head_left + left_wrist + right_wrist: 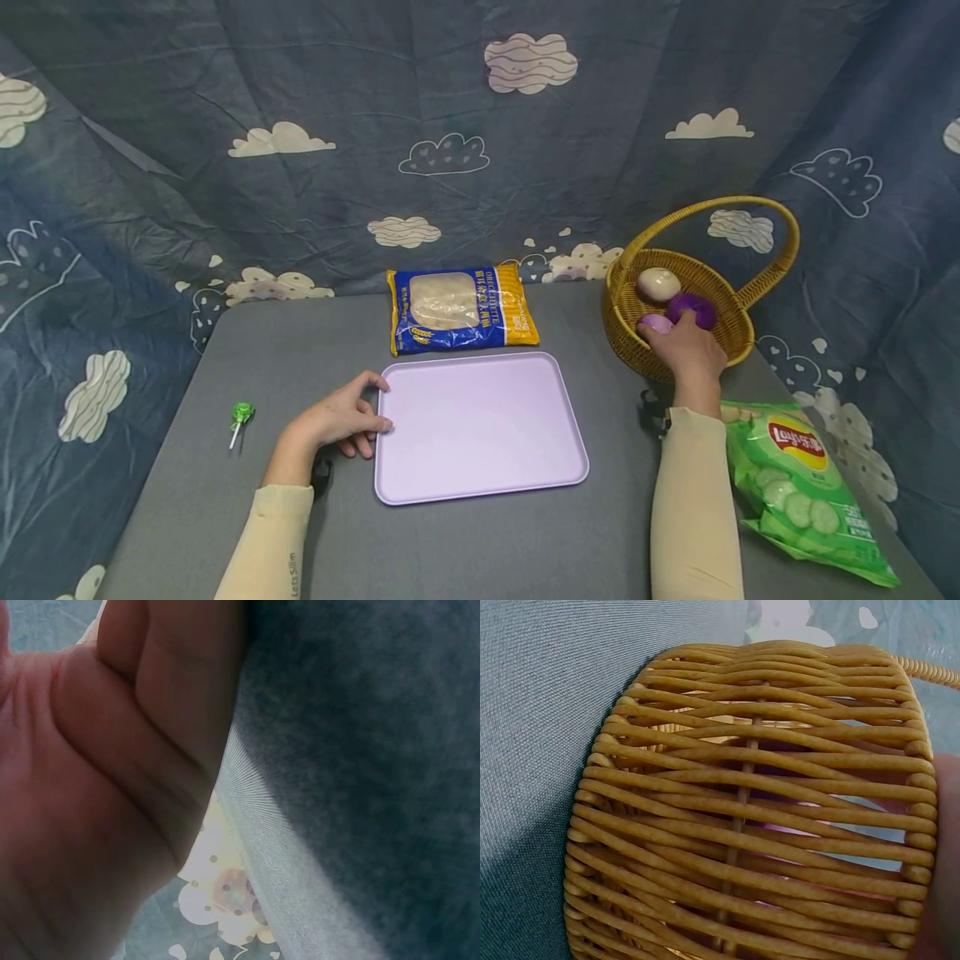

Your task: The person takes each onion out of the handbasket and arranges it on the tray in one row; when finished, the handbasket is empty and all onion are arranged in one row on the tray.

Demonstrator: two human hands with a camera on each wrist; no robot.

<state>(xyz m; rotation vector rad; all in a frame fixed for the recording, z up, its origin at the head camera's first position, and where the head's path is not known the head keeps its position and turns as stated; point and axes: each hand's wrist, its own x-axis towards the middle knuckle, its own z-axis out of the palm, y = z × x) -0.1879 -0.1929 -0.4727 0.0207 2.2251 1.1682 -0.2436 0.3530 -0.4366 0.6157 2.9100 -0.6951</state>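
My left hand point(341, 419) rests at the left rim of a pale lilac tray point(480, 425), its thumb and index finger spread along the edge. In the left wrist view, the palm fills much of the picture. My right hand point(692, 354) reaches over the near rim of a woven basket point(633, 346) with a tall handle. Its thumb and index finger lie around a pinkish-purple rounded thing point(657, 322), beside a dark purple thing point(701, 312). A whitish, purple-tinged rounded thing point(659, 284) lies behind them. I cannot tell whether the right fingers grip anything; the basket's weave point(750, 810) covers them.
A blue and yellow pasta bag point(461, 308) lies behind the tray. To the left is a green lollipop point(242, 414) on a white stick. A green chip bag point(810, 492) lies right of my right forearm. A cloud-patterned cloth point(450, 92) hangs behind the grey table.
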